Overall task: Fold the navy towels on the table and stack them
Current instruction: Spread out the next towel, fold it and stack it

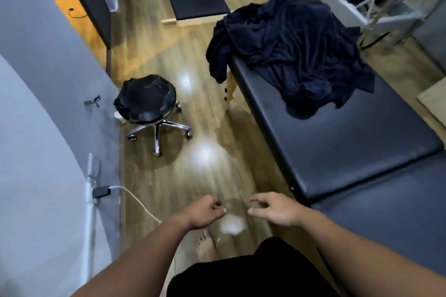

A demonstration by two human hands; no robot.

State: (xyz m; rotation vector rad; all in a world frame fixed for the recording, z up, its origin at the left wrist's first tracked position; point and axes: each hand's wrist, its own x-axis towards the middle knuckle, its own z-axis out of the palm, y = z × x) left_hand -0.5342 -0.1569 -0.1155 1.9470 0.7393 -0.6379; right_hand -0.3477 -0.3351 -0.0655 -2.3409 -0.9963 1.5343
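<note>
Standing back from the table [350, 152], we hold our left hand [205, 212] and right hand [277, 210] loose and empty over the floor, because the navy towels [289, 50] sit heaped at the far end, well apart, nothing folded yet.

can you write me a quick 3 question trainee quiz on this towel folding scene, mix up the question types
1. True or false: the navy towels lie neatly folded in a stack on the black padded table.
2. Multiple choice: what stands on the floor left of the table? A) a rolling stool B) a laundry basket C) a ladder
3. Fill in: the left hand and right hand hang over the floor, both ____ of any towel.

Key
1. False: they lie in a crumpled heap, one part hanging over the table's edge.
2. A
3. empty
</note>
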